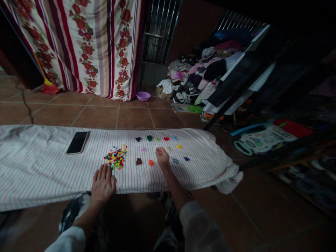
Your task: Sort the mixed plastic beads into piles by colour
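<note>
My left hand (104, 180) lies flat on the striped cloth, fingers stretched out, just below a heap of small mixed-colour pieces (116, 156). Over the single-colour groups, my right hand (162, 156) has its fingers pinched together; whatever may be between them is too small to make out. Around it sit a brown group (139, 161), an orange group (151, 162), a pink group (143, 149), a red group (166, 139), a yellow group (179, 146), a grey-blue group (175, 161) and a dark blue group (186, 159). Black (138, 139) and dark green groups (149, 138) lie farther back.
A phone (78, 142) rests on the striped cloth (47, 164) at left. Beyond, a flowered curtain (99, 49) hangs near a purple basin (143, 96) on the tiled floor. Piled clothes (194, 75) stand at back right, with a colourful toy-like board (265, 138) nearer.
</note>
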The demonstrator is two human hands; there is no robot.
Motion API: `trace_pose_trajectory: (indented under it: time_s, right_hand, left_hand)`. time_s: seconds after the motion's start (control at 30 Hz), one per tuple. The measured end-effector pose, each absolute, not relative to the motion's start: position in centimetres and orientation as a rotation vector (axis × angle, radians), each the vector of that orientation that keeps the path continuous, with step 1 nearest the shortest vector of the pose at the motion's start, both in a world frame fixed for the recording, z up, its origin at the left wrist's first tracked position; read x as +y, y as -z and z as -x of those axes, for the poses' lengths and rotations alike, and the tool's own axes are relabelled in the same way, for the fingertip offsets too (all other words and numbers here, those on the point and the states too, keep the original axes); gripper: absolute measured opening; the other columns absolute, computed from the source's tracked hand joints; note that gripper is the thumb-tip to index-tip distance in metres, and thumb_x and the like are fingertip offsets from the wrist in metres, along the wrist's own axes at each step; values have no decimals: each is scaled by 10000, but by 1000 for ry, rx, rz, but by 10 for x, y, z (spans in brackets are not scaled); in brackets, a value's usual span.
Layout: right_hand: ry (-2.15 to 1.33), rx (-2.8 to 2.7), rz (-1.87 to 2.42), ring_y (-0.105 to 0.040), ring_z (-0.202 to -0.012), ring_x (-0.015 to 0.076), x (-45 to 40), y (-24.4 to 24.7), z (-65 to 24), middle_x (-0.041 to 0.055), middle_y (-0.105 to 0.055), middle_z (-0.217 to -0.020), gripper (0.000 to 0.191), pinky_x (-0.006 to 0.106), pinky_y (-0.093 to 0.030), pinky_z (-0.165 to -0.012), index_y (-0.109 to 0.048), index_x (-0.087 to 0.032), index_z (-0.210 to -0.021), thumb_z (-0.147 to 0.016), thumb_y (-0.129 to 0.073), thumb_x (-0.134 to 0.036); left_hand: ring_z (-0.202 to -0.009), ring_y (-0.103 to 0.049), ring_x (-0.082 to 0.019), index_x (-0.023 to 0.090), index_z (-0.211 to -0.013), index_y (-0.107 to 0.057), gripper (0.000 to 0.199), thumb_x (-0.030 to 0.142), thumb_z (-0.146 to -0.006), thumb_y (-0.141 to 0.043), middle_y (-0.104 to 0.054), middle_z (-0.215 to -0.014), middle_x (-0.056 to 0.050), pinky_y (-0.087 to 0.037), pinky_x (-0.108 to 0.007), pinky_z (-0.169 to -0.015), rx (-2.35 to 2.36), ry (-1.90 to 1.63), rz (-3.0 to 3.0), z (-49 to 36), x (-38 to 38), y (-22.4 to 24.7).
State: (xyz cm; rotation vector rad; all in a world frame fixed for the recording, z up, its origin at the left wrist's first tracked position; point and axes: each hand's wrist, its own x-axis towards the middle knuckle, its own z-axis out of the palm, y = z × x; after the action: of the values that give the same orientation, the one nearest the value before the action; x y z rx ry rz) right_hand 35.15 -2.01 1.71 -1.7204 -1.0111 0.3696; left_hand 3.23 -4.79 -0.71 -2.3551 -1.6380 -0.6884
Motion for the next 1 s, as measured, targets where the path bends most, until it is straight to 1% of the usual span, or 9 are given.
trace_pose_trajectory:
  time_s: [0.17,0.3,0.47,0.6,0.7,0.8,1.0]
  right_hand:
    - [-349,-974,1730,-677,-859,190,-33,-17,-371,66,-720,-911,247,327,-539,-828,-660,-197,-905,-749,-502,-304]
    - [-335,-927,1750,-674,-805,190,-48,-18,-390,56,-728,-875,261,318,-544,-787,-689,-207,-910,-757,-519,-333]
    - [-272,-879,1793,-666,-759,195,-74,-15,-419,56,-729,-806,346,311,-539,-738,-723,-189,-944,-755,-494,-366]
    - [-228,-881,1856,-665,-756,206,-91,-13,-434,60,-736,-806,365,332,-534,-762,-737,-188,-917,-733,-489,-382]
    - [-228,-905,1868,-672,-800,220,-99,-12,-432,70,-748,-862,353,355,-532,-806,-741,-195,-898,-727,-489,-374]
    - [-285,-935,1843,-676,-827,224,-102,-11,-421,77,-749,-910,358,356,-536,-812,-740,-194,-921,-732,-483,-357]
    - [-317,-951,1823,-675,-821,213,-98,-10,-400,54,-742,-884,327,347,-542,-803,-724,-206,-921,-722,-485,-309]
  left_hand:
    - [-1329,-448,-323,34,-1288,-540,547,318,-859,-354,-535,-1366,-222,-332,-489,-1097,-1618,703,2352,-32,-49,7]
    - [-1341,-436,-312,73,-1325,-515,558,326,-851,-364,-531,-1378,-200,-317,-491,-1108,-1647,743,2357,-33,-50,5]
    - [-1334,-439,-326,51,-1307,-528,563,331,-853,-349,-529,-1373,-218,-321,-496,-1098,-1638,716,2371,-32,-50,4]
    - [-1335,-436,-323,58,-1320,-517,569,331,-850,-352,-532,-1371,-214,-321,-496,-1096,-1633,716,2370,-32,-50,4]
    - [-1336,-432,-329,41,-1302,-530,568,331,-850,-346,-525,-1374,-225,-311,-499,-1100,-1643,716,2384,-32,-51,3]
    - [-1339,-423,-339,17,-1277,-548,571,333,-845,-348,-517,-1374,-241,-298,-502,-1106,-1668,722,2410,-32,-50,3]
    - [-1348,-412,-332,57,-1326,-520,594,344,-836,-343,-510,-1393,-215,-305,-522,-1096,-1676,782,2437,-31,-49,4]
